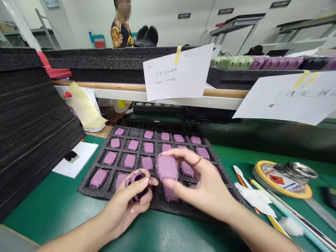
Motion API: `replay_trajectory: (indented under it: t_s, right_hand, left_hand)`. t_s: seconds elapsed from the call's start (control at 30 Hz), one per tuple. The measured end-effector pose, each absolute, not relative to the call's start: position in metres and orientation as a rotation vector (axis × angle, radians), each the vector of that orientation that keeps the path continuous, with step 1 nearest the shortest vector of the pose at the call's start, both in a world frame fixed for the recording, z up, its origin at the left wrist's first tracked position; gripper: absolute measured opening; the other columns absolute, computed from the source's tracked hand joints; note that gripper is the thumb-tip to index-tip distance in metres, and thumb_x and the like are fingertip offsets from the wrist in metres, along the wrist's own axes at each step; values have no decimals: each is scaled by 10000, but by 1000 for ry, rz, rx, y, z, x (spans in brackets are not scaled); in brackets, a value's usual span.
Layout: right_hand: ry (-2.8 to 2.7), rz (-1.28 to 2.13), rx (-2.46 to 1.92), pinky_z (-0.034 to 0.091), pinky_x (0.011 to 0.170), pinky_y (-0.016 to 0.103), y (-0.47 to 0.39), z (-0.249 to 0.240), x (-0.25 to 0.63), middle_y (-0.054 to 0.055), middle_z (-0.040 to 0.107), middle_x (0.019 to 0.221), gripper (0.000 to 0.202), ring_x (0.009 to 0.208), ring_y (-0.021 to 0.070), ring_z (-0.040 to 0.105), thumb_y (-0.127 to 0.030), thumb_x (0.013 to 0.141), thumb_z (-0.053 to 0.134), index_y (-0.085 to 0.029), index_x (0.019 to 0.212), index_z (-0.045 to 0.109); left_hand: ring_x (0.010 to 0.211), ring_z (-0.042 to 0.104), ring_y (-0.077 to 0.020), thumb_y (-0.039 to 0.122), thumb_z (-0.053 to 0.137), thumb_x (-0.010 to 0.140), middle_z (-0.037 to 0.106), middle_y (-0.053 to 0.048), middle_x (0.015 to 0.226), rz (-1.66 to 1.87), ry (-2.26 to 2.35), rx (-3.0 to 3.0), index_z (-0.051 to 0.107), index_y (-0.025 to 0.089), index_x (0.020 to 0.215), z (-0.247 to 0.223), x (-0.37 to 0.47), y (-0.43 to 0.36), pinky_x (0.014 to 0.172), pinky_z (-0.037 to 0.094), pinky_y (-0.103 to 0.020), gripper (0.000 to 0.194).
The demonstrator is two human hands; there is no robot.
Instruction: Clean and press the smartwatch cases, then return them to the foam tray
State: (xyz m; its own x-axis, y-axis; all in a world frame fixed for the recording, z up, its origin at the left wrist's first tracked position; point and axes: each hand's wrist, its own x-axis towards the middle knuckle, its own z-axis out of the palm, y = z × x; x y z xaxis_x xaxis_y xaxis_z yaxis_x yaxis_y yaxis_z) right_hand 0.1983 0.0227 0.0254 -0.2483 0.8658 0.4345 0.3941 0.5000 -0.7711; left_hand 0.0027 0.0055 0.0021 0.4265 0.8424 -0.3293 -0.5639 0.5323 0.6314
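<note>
My right hand pinches a purple smartwatch case between thumb and fingers, back side toward me, raised over the tray. Just left of it, my left hand has its fingers wrapped round a purple watch frame with a dark opening; fingers hide part of it. Below both hands lies a black foam tray whose compartments hold several purple watch cases. One back-row compartment has no case in it. My hands cover part of the front rows.
Stacked black foam trays rise at left beside white paper bearing a watch. At right are a metal-topped container, a brush and tissue. A shelf with paper notes crosses behind; a person stands beyond.
</note>
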Motion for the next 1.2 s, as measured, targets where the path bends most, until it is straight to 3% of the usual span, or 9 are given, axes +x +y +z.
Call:
replay_trajectory:
  t_s: [0.13, 0.3, 0.4, 0.47, 0.57, 0.73, 0.87, 1.0, 1.2]
  right_hand:
    - [-1832, 632, -1297, 513, 820, 427, 38, 13, 205, 62, 672, 974, 359, 875, 245, 634, -331, 790, 686, -206, 1120, 621]
    - [-2213, 591, -1368, 435, 1021, 508, 37, -5, 199, 101, 616, 1139, 365, 1125, 301, 558, -247, 757, 752, -188, 1104, 653]
    - [-2221, 598, -1325, 426, 1055, 532, 33, -4, 199, 121, 569, 1243, 493, 1201, 309, 524, -207, 778, 735, -203, 1250, 592]
    - [-2136, 604, -1167, 452, 1048, 497, 29, 2, 199, 109, 571, 1267, 456, 1213, 274, 535, -194, 859, 659, -237, 1299, 546]
    - [-2001, 603, -905, 515, 975, 386, 19, 14, 195, 75, 626, 1166, 256, 1137, 212, 595, -188, 945, 578, -258, 1191, 589]
    - [-2084, 580, -767, 560, 886, 348, 6, 20, 183, 76, 629, 1141, 259, 1010, 212, 654, -254, 809, 802, -230, 992, 620]
    - [-2030, 577, -770, 550, 876, 324, 4, 17, 179, 54, 628, 1062, 133, 961, 188, 663, -168, 845, 736, -212, 831, 611]
    - [-1983, 593, -769, 569, 771, 282, 4, 17, 178, 64, 619, 1060, 105, 851, 157, 667, -126, 835, 699, -204, 854, 632]
    - [-1864, 552, -729, 573, 761, 295, 9, 18, 177, 43, 697, 926, 100, 833, 169, 682, -118, 825, 705, -211, 801, 678]
  left_hand:
    - [410, 359, -15, 380, 755, 818, 673, -18, 730, 988, 700, 515, 647, 164, 845, 4, 1, 8, 402, 221, -152, 242]
    - [409, 350, -16, 463, 691, 860, 636, -8, 691, 951, 721, 610, 657, 150, 797, 4, 1, 6, 455, 236, -176, 322]
    - [472, 386, -33, 527, 689, 852, 637, -29, 746, 925, 725, 595, 691, 135, 859, 4, 3, 4, 505, 282, -182, 391]
    - [487, 401, -46, 554, 643, 873, 647, -57, 775, 897, 698, 543, 703, 114, 878, 5, 4, 5, 523, 306, -195, 444]
    - [472, 415, -54, 519, 663, 861, 653, -63, 761, 863, 669, 467, 712, 104, 853, 6, 5, 6, 526, 322, -206, 418]
    - [464, 412, -57, 569, 765, 759, 609, -23, 642, 825, 636, 429, 703, 104, 761, 3, 5, 4, 482, 323, -182, 470]
    - [459, 410, -44, 554, 763, 779, 567, 10, 596, 814, 607, 390, 709, 118, 784, -1, 4, 1, 464, 313, -149, 440]
    - [458, 420, -33, 541, 749, 802, 595, 2, 627, 818, 576, 389, 699, 113, 774, -3, 5, 2, 475, 325, -140, 432]
    - [437, 392, -32, 543, 712, 837, 567, 11, 589, 813, 547, 431, 689, 123, 797, -4, 6, 4, 470, 300, -149, 422]
